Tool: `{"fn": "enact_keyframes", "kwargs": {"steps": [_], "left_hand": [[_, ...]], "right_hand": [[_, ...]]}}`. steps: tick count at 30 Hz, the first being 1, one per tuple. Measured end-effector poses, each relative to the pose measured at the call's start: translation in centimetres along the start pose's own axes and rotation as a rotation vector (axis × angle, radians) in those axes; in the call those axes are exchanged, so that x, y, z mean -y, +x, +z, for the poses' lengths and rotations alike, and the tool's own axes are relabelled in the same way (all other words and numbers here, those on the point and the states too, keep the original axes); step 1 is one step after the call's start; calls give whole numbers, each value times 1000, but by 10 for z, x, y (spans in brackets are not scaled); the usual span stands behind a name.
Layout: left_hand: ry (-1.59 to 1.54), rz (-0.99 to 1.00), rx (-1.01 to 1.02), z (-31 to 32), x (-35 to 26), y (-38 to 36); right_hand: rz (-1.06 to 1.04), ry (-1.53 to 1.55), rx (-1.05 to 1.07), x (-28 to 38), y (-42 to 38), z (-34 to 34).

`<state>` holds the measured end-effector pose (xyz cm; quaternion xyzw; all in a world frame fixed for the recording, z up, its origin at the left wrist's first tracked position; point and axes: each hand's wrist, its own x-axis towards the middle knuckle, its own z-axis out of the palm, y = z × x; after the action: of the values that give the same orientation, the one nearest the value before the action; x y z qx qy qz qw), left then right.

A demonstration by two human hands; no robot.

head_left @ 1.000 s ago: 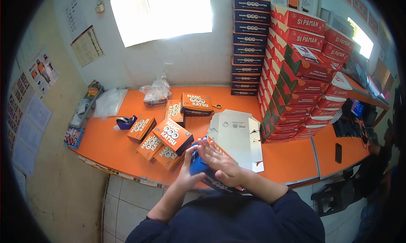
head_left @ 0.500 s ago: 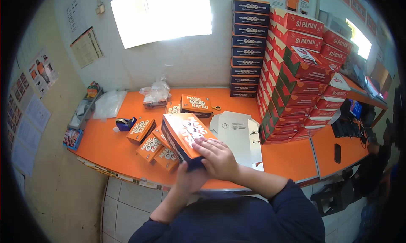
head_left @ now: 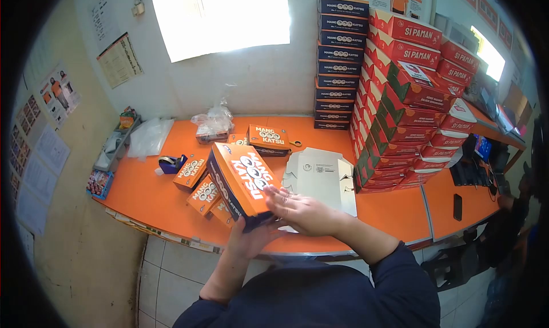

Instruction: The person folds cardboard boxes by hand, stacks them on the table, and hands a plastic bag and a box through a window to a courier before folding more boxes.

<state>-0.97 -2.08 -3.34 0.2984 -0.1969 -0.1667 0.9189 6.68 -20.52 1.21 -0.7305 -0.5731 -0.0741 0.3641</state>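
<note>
An orange and dark-blue cardboard food box (head_left: 240, 174) lettered "MANG KATSU" is tilted above the table's front part. My left hand (head_left: 249, 240) grips its near lower end from beneath, the thumb up on the dark side. My right hand (head_left: 304, 214) has its fingers stretched out along the box's right edge near that end, apparently touching it. Behind and left of the held box, several smaller orange boxes (head_left: 203, 196) rest in a cluster. A flat, unfolded carton sheet (head_left: 320, 179) lies to the right, its grey-white printed inside facing up.
The orange table (head_left: 394, 216) carries a tall stack of dark-blue boxes (head_left: 337, 82) and stacked red "SI PAMAN" boxes (head_left: 417, 102). A tape dispenser (head_left: 171, 165), plastic bags (head_left: 150, 138) and a grey tray (head_left: 111, 151) are at left. A phone (head_left: 457, 207) lies at right.
The held box has shifted left and tipped, showing more of its top. My right hand has slid from the lid's face towards its right edge. My left hand still holds it.
</note>
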Motion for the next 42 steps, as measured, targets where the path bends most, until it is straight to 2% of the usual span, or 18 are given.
{"fn": "enact_keyframes", "kwargs": {"steps": [3,4,8,11,14,17,20,21,23,26,28,31,32,34,35,36,39,42], "left_hand": [[664,-48,-331,-15,14,-1],[821,133,-244,-14,21,-6],[823,57,-260,-12,19,-8],[800,67,-288,-18,18,-16],[489,73,-176,-37,18,-23],[442,93,-349,-48,13,-27],[563,364,-586,-34,-34,-17],[697,432,-616,-40,-40,-21],[964,567,-669,-58,-48,-28],[566,399,-828,-99,-50,-43],[366,238,-896,-118,-72,-51],[331,279,-1095,-146,-90,-51],[310,410,-923,-172,-88,-53],[887,377,-1167,-232,-73,-55],[1185,348,-1267,-247,-70,-53],[1151,189,-1262,-216,-77,-47],[1115,256,-1088,-232,-64,-44],[1205,180,-1082,-226,-64,-40]], "right_hand": [[185,221,16,8,2,2],[275,305,10,11,3,3],[510,232,-32,18,10,10],[148,398,-145,-1,11,31],[21,160,-214,6,16,44],[43,5,-247,5,24,60],[26,-192,-101,-7,33,80],[0,-280,-22,-7,36,88],[18,-162,-2,4,42,107],[-30,-98,114,6,51,119],[132,-107,100,-8,41,133],[567,-212,261,-32,2,146],[769,-319,355,-39,-14,148],[1083,-555,496,-52,-64,159],[1062,-581,435,-66,-91,168],[1043,-608,370,-82,-113,175],[978,-436,181,-103,-137,174],[1007,-511,86,-100,-117,151]]}}
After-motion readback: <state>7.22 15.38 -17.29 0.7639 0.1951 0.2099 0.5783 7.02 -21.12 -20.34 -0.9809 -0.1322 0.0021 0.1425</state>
